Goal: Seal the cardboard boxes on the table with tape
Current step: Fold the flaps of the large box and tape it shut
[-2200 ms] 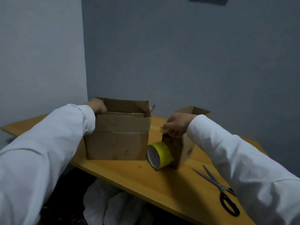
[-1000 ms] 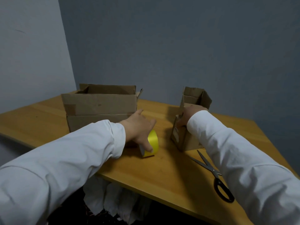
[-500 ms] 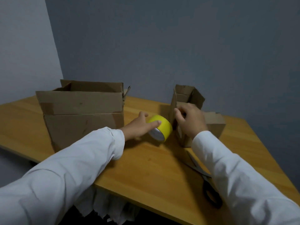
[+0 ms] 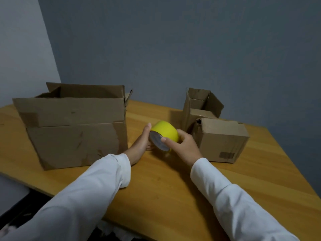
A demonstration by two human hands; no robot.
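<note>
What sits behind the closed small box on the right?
Behind the closed small box stands an open-flapped small box, its flaps up. Its lower part is covered; its contents cannot be seen.

left hand (image 4: 140,145) cupped, right hand (image 4: 182,146) pinching

A wooden bench (image 4: 165,185) with a warm honey-coloured top and visible grain fills the lower part of the view, its near edge running slantwise from the left side toward the bottom. Behind it stands a dull blue-grey wall (image 4: 191,49), which meets a paler grey wall (image 4: 22,49) in a corner above the bench's far left corner. The light is dim and even, and the space under the near edge lies in deep shadow.
</note>
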